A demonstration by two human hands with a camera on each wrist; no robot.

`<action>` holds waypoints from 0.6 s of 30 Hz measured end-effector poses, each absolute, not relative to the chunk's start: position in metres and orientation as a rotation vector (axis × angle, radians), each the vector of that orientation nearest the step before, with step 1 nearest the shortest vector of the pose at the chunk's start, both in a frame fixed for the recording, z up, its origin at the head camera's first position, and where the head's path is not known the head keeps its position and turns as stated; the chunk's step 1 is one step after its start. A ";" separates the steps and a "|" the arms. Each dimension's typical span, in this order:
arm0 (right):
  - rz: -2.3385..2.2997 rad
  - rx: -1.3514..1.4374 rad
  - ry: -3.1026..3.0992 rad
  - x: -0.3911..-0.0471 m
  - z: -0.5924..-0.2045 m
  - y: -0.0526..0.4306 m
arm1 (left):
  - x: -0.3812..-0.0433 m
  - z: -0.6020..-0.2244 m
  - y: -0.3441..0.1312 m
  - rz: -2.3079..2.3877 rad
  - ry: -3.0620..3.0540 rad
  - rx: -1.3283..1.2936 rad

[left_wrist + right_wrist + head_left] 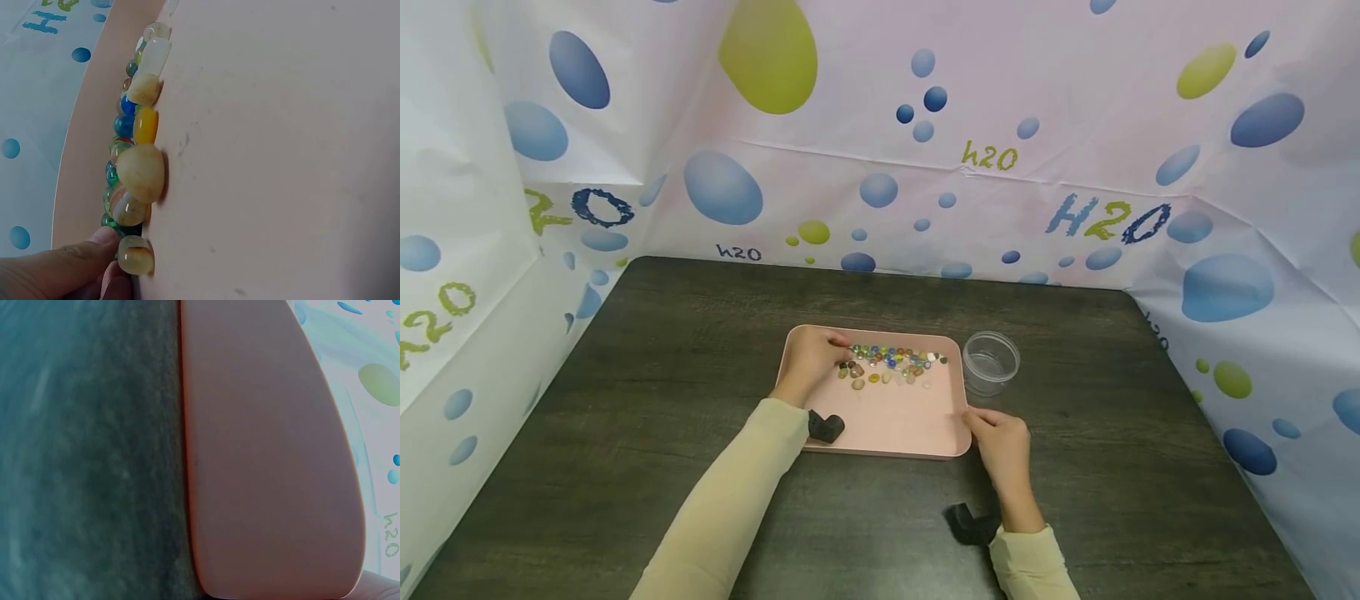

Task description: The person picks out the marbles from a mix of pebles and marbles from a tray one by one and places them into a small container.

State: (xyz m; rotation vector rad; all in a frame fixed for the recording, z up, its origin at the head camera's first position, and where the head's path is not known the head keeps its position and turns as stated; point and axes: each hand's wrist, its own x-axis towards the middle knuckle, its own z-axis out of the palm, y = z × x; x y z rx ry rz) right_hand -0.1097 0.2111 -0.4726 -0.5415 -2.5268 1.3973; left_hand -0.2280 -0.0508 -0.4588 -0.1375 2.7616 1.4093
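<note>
A shallow pink tray (895, 421) lies on the table, with a band of coloured glass marbles (891, 358) along its far side. Several smooth pale stones (142, 174) and a yellow one (146, 126) lie just in front of the marbles. My left hand (811, 360) reaches over the tray's left side, its thumb and fingertips among the green marbles at the row's left end. I cannot tell whether a marble is pinched there. Down at the tray's near right corner, my right hand (1006, 442) grips the rim between thumb and fingers.
A round clear plastic container (991, 363) stands against the tray's right side. Dark wrist-worn camera mounts (826, 427) show at both wrists, the left one over the tray. Beneath is a dark wooden table (865, 517), backed by a patterned sheet (850, 167).
</note>
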 end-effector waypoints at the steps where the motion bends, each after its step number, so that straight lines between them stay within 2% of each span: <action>1: 1.400 -0.543 -2.526 -0.110 -0.473 0.211 | -0.228 -0.459 -0.051 1.410 2.763 -0.133; 12: 1.431 -0.545 -2.499 -0.110 -0.473 0.210 | -0.233 -0.451 -0.054 1.437 2.627 -0.195; 18: 1.432 -0.543 -2.500 -0.110 -0.473 0.212 | -0.235 -0.446 -0.050 1.532 2.550 -0.127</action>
